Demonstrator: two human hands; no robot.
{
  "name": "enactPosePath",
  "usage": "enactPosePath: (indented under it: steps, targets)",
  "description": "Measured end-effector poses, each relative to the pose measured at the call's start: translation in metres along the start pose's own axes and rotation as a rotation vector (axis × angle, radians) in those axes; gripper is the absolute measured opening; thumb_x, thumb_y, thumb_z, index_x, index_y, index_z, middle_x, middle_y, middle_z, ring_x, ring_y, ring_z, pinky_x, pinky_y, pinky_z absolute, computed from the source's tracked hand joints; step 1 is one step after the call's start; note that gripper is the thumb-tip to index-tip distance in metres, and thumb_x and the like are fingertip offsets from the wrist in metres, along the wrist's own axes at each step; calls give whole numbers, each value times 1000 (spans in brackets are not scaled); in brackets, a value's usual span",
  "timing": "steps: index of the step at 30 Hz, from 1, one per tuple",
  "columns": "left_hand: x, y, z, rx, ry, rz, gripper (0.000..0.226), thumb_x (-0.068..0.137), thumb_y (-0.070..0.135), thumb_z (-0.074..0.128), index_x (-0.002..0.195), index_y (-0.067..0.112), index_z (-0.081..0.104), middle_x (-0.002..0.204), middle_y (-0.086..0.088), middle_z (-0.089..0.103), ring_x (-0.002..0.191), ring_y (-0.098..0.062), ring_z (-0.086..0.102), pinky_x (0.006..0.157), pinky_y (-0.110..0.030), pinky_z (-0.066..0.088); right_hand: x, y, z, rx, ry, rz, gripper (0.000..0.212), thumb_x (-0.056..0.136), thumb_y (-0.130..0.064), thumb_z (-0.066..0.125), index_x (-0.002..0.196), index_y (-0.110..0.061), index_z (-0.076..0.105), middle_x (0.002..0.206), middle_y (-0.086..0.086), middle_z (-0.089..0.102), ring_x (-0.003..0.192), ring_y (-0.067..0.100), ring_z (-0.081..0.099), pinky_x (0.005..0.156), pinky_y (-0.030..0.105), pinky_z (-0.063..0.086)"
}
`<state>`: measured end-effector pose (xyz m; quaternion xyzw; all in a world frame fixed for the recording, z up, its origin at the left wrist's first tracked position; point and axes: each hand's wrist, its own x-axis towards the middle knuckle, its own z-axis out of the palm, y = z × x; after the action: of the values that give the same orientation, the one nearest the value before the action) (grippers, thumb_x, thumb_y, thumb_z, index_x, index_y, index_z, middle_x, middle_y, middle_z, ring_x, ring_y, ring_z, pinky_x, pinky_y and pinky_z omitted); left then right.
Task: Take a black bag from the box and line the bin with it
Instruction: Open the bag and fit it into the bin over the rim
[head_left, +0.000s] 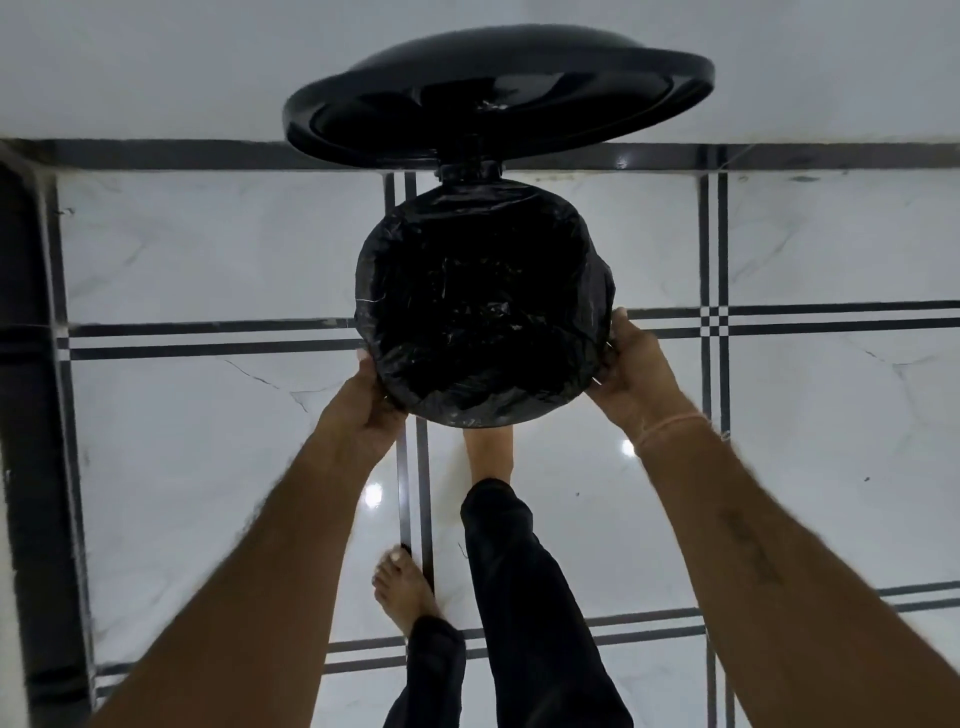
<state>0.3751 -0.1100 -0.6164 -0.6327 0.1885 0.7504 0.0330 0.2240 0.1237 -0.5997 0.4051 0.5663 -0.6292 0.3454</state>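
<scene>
The glossy tiled floor (208, 249) is the biggest worry. The person is barefoot on it and leaning over, so a slide looks possible. The lid (498, 93) stands open at 12 o'clock. The forward foot (488, 452) disappears under the bin (470, 171) at 6 o'clock, likely on a pedal I cannot see. If that foot lifts, I would expect the lid to drop toward the wrists.

The bag (483, 301) sits inside the bin with its edge folded over the rim all round, and it looks thin. A hard downward tug could split it, or pull the far edge off near the hinge. The bin itself seems light, and pulling on both near sides might tip it toward the person.

The left hand (371, 400) grips the overhang at 8 o'clock and the right hand (631, 364) grips it at 4 o'clock. Each thumb lies on top and the fingers curl under the plastic. I cannot tell how the fingertips lie beneath.

Counted:
- one floor
- one lid
- one bin
- one bag
- two hands
- two bare feet, the other foot (402, 587) set back at 7 o'clock
- one pale thread (670, 426) round the right wrist
- no box in sight
</scene>
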Motion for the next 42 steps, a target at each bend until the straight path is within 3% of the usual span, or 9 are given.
enactPosePath:
  steps: [3,7,11,17,21,24,29,36,42]
  targets:
    - [-18,4,-3,-7,45,0,35,108,36,50,112,5,65,124,-15,69,103,-26,71,86,-42,59,-19,-8,-9,-158,30,-48,28,106,-41,51,109,-21,71,112,0,73,110,22,69,92,39,56]
    - [-47,21,5,224,110,73,60,103,54,51,145,12,51,147,-8,56,134,-27,54,116,-49,42,-54,-26,2,-331,28,-156,41,106,-53,42,126,-23,62,124,-5,63,129,22,55,112,49,41]
    - [-91,69,38,273,114,268,75,100,69,41,155,19,43,127,2,60,117,-17,57,110,-42,42,-101,-74,36,-319,82,-439,67,100,-69,36,156,-33,32,161,-5,35,147,19,36,121,53,31]
    - [-146,130,105,424,-70,439,88,93,80,41,162,27,28,172,0,22,156,-19,25,124,-46,27,-141,-160,89,-586,-97,-706,62,106,-57,36,158,-23,37,161,-4,39,132,3,34,114,26,23]
    - [-153,112,109,569,-108,473,74,93,58,66,152,21,41,151,1,45,117,-12,53,81,-22,42,-132,-145,87,-842,-62,-560,43,98,-52,54,113,-14,70,108,-2,60,108,18,52,100,32,39]
    - [-142,78,81,692,-98,566,60,96,42,68,143,14,43,131,1,54,97,-7,57,62,-19,41,-112,-97,59,-864,-40,-664,47,86,-58,61,112,-19,70,118,-1,70,114,22,60,106,36,46]
    - [-91,16,27,808,-135,717,60,88,38,80,136,28,44,128,15,59,115,-3,60,89,-16,53,-67,-13,19,-980,10,-705,79,89,-63,57,153,-20,42,153,9,48,144,28,44,119,48,38]
    - [-20,-49,7,736,-76,793,119,76,51,86,165,27,11,169,3,28,152,-14,33,123,-40,37,-14,50,6,-862,61,-766,94,90,-50,71,164,-21,21,163,14,30,152,30,30,123,46,33]
    - [-20,-58,-2,767,-73,800,109,86,37,83,166,26,9,169,2,29,152,-16,34,122,-41,38,-31,75,0,-754,113,-768,89,95,-38,72,163,-14,21,166,11,26,150,26,31,109,11,22]
